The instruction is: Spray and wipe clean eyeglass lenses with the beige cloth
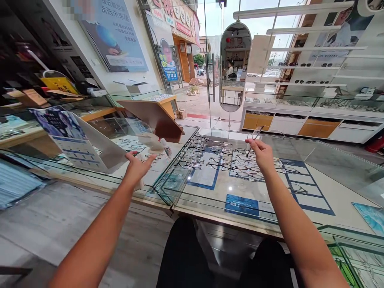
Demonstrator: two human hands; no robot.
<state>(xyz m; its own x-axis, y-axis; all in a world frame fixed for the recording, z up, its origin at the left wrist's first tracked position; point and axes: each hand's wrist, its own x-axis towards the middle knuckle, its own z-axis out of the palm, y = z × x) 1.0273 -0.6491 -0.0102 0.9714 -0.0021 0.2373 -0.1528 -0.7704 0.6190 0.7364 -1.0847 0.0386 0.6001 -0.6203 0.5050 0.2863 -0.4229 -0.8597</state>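
Observation:
My right hand [263, 155] is raised over the glass counter, its fingers pinched on a pair of eyeglasses [257, 133]. Beneath it, several eyeglasses [220, 164] with thin frames are spread in rows at the counter. My left hand [136, 168] reaches over the left counter with thumb and fingers spread apart, close to the edge of a standing desk calendar [72, 140]. Something pale shows below that palm, and I cannot make out what it is. A small white bottle [166, 147] with a red top stands just beyond the left thumb.
A brown slanted board [153, 116] rises behind the bottle. On the counter's near side lies a blue card [242, 206]. An oval mirror [235, 66] stands farther back, beside shelves with sunglasses [312, 82]. The glass counter's edge [210, 214] runs above my knees.

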